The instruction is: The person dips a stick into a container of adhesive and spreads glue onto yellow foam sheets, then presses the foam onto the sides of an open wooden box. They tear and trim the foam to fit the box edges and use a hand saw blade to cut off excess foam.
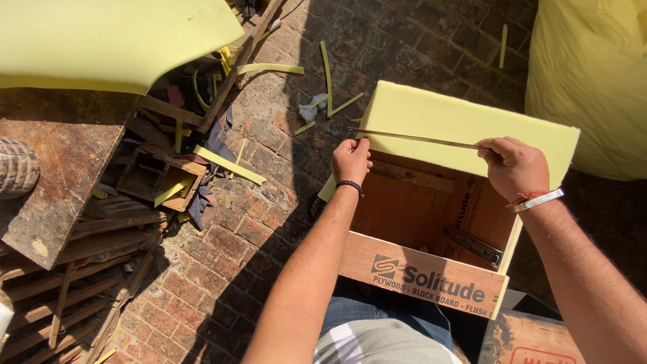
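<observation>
1. A thin metal blade [418, 139], long and narrow, lies across the face of a pale yellow foam sheet [465, 125] in the upper middle of the frame. It looks stiff yet springy along its length, light, with an edge best kept away from the skin; the two ends are the sensible places to hold it.
2. The right hand [515, 165] has its fingers curled shut around the blade's right end.
3. The left hand [350, 160] is closed in a loose fist at the blade's left end, at the foam's left corner; whether it pinches the blade tip or the foam edge, I cannot tell.
4. The foam sheet rests on the far rim of an open plywood box [421, 269] at centre frame. It looks soft, light and easily dented, so it likely needs steadying near the line of the blade.
5. Inside the box, a dark metal slide rail [475, 246] lies against the right wall.
6. Below the box, the person's jeans [384, 313] show.
7. Yellow foam offcuts [229, 164] are scattered over the brick floor [222, 269] at upper centre and left.
8. A larger foam slab [108, 40] fills the upper left, above stacked wooden scraps [81, 269].
9. A yellow sack [593, 74] sits at upper right.
</observation>
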`<control>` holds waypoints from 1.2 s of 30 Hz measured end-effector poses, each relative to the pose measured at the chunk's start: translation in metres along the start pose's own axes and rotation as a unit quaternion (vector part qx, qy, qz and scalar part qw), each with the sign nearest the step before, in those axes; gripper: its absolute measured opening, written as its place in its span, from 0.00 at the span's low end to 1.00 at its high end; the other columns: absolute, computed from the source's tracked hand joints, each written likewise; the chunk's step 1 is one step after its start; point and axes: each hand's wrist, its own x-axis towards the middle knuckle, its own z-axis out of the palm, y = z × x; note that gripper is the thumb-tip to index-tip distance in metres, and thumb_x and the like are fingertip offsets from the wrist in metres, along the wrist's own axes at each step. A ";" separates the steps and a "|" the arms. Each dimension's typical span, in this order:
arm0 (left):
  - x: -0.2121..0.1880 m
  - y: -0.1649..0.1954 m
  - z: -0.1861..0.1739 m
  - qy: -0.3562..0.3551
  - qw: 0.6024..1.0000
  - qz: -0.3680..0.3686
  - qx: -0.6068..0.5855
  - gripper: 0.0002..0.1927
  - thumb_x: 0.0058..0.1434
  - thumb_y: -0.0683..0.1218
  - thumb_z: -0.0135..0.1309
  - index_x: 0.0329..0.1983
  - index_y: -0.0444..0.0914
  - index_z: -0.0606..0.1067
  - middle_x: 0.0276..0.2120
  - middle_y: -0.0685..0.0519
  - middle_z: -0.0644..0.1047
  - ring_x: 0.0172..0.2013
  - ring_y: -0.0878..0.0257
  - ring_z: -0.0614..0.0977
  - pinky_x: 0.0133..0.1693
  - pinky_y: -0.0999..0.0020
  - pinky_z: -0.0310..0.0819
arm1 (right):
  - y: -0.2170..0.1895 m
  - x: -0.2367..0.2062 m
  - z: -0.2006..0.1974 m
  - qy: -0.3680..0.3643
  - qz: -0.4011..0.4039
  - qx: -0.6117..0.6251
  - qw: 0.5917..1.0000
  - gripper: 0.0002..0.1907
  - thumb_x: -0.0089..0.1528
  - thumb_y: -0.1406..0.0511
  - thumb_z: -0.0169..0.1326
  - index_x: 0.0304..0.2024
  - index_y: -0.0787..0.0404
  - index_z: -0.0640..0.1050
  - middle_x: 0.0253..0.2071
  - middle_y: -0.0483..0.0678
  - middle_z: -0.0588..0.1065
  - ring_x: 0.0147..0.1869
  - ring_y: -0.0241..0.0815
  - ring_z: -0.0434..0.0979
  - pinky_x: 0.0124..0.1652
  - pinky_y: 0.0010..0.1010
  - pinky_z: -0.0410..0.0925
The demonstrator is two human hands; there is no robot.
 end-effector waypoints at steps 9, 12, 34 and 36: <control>0.004 -0.005 -0.002 0.038 0.999 0.016 0.034 0.12 0.63 0.53 0.58 0.35 0.39 0.79 0.25 0.57 0.80 0.21 0.71 0.80 0.23 0.73 0.76 | 0.018 -0.005 -0.015 0.004 -0.064 -0.077 0.995 0.04 0.67 0.65 0.61 0.45 0.49 0.84 0.39 0.40 0.81 0.39 0.42 0.82 0.39 0.33 0.75; 0.008 -0.006 -0.003 0.039 0.998 0.026 0.031 0.11 0.63 0.52 0.58 0.34 0.39 0.79 0.24 0.57 0.80 0.21 0.71 0.80 0.23 0.73 0.77 | 0.011 0.001 -0.023 -0.017 -0.061 -0.124 0.990 0.06 0.67 0.63 0.60 0.46 0.46 0.85 0.37 0.39 0.81 0.39 0.42 0.82 0.37 0.33 0.75; -0.004 -0.027 -0.025 0.089 0.991 0.042 0.096 0.10 0.61 0.50 0.62 0.34 0.38 0.80 0.24 0.56 0.81 0.23 0.70 0.83 0.23 0.74 0.77 | -0.059 0.054 -0.045 -0.199 -0.145 -0.324 0.914 0.23 0.68 0.65 0.48 0.60 0.30 0.79 0.29 0.36 0.83 0.24 0.34 0.78 0.24 0.27 0.70; -0.006 -0.027 -0.028 0.090 0.990 0.038 0.105 0.10 0.62 0.50 0.61 0.35 0.38 0.80 0.24 0.57 0.81 0.22 0.70 0.83 0.22 0.74 0.77 | -0.040 0.041 -0.085 -0.127 -0.133 -0.319 0.930 0.22 0.65 0.64 0.50 0.55 0.30 0.82 0.36 0.32 0.83 0.32 0.33 0.82 0.24 0.27 0.71</control>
